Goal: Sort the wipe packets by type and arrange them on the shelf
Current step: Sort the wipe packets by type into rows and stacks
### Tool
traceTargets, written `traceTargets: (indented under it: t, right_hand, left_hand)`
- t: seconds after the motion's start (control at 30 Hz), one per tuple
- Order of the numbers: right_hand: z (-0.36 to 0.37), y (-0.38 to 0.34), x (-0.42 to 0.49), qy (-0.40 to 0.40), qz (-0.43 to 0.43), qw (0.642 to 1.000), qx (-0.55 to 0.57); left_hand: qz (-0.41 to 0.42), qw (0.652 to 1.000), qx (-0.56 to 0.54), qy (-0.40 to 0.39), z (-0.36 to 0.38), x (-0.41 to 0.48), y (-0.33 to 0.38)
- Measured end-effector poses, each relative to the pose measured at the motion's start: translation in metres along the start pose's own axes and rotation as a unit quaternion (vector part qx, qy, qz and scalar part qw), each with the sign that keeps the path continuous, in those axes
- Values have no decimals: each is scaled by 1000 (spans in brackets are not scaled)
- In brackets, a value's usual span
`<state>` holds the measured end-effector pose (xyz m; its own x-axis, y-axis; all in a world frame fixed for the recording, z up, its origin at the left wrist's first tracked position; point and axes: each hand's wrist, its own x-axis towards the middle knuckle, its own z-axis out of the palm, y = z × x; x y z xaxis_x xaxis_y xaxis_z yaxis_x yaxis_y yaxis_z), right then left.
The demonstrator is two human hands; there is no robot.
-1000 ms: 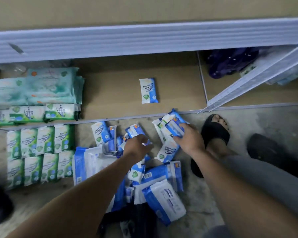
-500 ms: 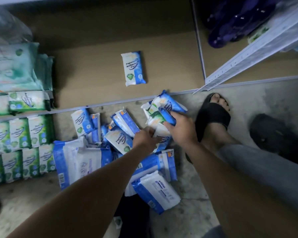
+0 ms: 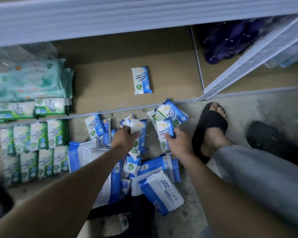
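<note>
Down at the bottom shelf [image 3: 107,93] we go, and its front rail [image 3: 86,115] is our marker. Just on the floor side of the rail, our left hand [image 3: 126,140] curls its fingers over a blue antibacterial packet [image 3: 139,127] and grips it at the top of the loose blue pile [image 3: 96,126]. Beside it, our right hand [image 3: 178,143] clutches a fanned bunch of blue packets [image 3: 170,112], the uppermost corner reaching the rail. Behind the rail, on the shelf board, one lone blue packet [image 3: 141,80] lies flat. At the rail's left end, shelved green packets [image 3: 41,109] sit right against it, with pale teal packs [image 3: 27,79] behind those. On the floor side at that same end we have two rows of green packets [image 3: 33,148]. Farther out from the rail lie large Antabax packs [image 3: 160,191], blue and white. Right of our bunch, a black sandal [image 3: 210,124] with a foot in it sits close to the rail.
</note>
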<state>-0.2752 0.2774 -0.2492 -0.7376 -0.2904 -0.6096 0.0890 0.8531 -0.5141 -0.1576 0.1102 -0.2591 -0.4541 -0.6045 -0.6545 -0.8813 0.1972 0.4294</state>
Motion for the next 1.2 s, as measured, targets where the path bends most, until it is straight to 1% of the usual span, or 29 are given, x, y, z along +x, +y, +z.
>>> traceTargets:
  t: [0.13, 0.2, 0.27, 0.4, 0.47, 0.57, 0.63, 0.73, 0.83, 0.9, 1.0, 1.13, 1.2]
  right_hand:
    - [14, 2, -21, -117, -5, 992, -39]
    - [20, 8, -27, -137, -41, 986, -81]
    - [22, 11, -28, -102, -68, 986, -117]
    - [10, 12, -9, -19, -43, 995, -90]
    - [0, 14, 10, 25, -47, 994, -100]
    - [-15, 12, 35, 85, -78, 987, -116]
    - [-23, 8, 50, 114, -92, 980, -131]
    - [-28, 5, 66, 145, -124, 970, -152]
    - [-26, 3, 76, 141, -144, 964, -175]
    - [-25, 5, 81, 121, -134, 967, -180]
    - [-27, 8, 86, 113, -134, 965, -195]
    - [-31, 12, 82, 103, -89, 975, -176]
    - [-31, 15, 75, 109, -59, 976, -179]
  left_hand:
    - [-45, 998, -27, 39, -9, 0, -19]
    - [-61, 996, -41, 58, -9, -1, -25]
    - [-47, 996, -25, 74, -8, -5, -25]
    - [50, 994, 12, 98, 4, -12, -13]
    - [94, 993, 11, 71, 15, -11, -3]
    - [117, 993, 13, 24, 33, -5, 13]
    - [110, 994, 5, 12, 46, -2, 25]
    - [65, 997, -32, 3, 64, 6, 37]
    - [35, 999, -27, 11, 79, 12, 43]
    - [25, 1000, -3, 13, 88, 15, 48]
    - [1, 1000, 12, 9, 97, 17, 55]
    - [-14, 999, 0, -30, 96, 19, 56]
    - [-13, 999, -32, -35, 91, 18, 53]
